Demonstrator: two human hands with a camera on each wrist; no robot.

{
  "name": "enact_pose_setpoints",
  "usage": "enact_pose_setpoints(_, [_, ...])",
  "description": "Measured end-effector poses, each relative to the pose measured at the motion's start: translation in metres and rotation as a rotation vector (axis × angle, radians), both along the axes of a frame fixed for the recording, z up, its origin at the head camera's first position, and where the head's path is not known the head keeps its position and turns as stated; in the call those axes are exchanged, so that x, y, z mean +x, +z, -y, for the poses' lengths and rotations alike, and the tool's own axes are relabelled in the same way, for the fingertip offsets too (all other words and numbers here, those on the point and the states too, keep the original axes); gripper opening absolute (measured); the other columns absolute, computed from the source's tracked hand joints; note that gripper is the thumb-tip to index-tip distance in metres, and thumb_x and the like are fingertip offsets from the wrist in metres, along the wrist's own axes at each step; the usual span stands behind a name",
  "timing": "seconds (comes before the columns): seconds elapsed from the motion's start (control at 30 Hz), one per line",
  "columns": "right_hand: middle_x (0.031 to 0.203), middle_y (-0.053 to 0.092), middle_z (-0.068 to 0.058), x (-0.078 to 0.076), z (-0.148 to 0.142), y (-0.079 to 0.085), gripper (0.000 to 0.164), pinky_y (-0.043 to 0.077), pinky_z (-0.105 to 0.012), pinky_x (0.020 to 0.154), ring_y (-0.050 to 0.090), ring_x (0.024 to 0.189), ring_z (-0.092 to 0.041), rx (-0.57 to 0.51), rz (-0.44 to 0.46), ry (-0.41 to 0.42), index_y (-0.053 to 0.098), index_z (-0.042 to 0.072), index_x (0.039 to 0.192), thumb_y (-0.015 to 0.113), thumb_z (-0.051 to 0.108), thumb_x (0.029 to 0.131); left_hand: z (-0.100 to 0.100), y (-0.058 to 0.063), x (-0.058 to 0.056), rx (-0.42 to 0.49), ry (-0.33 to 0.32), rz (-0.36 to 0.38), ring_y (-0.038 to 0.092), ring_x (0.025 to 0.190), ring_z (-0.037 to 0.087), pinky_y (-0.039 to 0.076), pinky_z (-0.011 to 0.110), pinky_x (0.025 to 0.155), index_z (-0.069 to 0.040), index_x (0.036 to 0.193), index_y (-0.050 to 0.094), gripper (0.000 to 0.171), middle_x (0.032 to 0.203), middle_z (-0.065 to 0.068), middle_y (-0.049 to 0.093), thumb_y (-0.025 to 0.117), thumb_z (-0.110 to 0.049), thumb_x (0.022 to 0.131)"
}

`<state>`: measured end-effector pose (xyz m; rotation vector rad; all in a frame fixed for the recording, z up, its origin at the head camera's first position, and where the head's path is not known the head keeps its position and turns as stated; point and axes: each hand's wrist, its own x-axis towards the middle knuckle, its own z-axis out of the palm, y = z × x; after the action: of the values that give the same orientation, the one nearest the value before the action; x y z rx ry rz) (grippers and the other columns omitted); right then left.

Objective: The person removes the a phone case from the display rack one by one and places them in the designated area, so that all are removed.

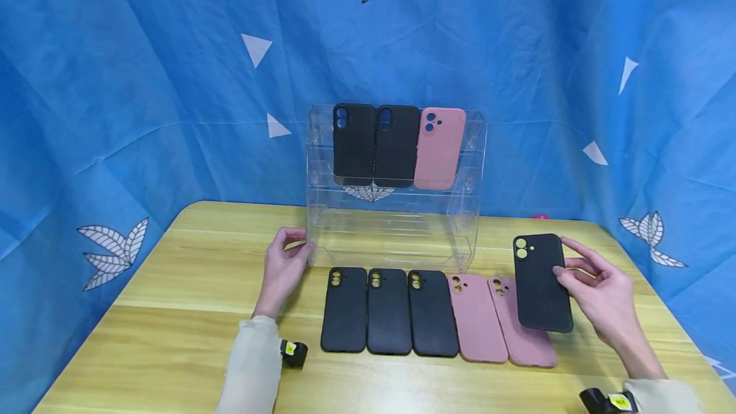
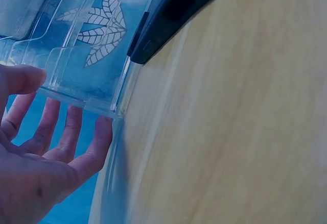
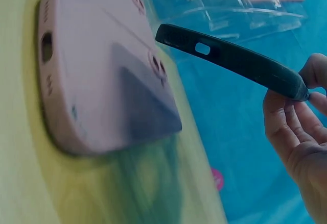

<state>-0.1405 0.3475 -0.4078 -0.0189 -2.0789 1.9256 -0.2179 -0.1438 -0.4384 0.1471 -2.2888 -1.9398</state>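
Observation:
In the head view my right hand [image 1: 604, 292] pinches a black phone case [image 1: 540, 286] by its right edge, thumb in front. The case is raised and covers part of a pink phone case [image 1: 531, 340] on the table. In the right wrist view, the black case [image 3: 230, 60] appears edge-on between thumb and fingers. My left hand [image 1: 284, 267] holds the lower left side of a clear tiered display rack [image 1: 397, 257]. Seen in the left wrist view, the thumb is at the rack's front edge and the fingertips [image 2: 104, 127] touch its side.
Two black cases [image 1: 353, 145] and a pink case [image 1: 439, 149] lean on the rack's top tier. Before the rack lie three black cases [image 1: 389, 315] and another pink case [image 1: 477, 321], side by side with the partly covered one. A blue curtain [image 1: 172, 82] hangs behind the wooden table [image 1: 190, 299].

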Motion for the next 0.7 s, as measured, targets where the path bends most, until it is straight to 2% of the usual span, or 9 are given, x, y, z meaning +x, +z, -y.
enact_pose_setpoints(0.33, [0.089,0.074,0.014,0.012,-0.026,-0.006,0.054,0.059,-0.015,0.061,0.074,0.080,0.003,0.024,0.049,0.045,0.064,0.021,0.139,0.066,-0.007,0.093,0.000,0.000,0.000,0.001,0.001,0.006,0.064,0.122,0.038,0.062,0.035,0.084,-0.004,0.124,0.057,0.028,0.131,0.018,0.060,0.065,-0.006,0.097])
enact_pose_setpoints(0.7, [0.092,0.072,0.019,0.020,-0.052,-0.014,0.052,0.059,-0.018,0.061,0.073,0.081,0.005,0.224,0.176,0.084,0.064,0.031,0.137,0.064,-0.002,0.097,0.000,0.002,0.001,-0.007,-0.003,0.009,0.063,0.123,0.038,0.061,0.044,0.092,-0.005,0.126,0.057,0.030,0.132,0.018,0.059,0.065,-0.009,0.098])
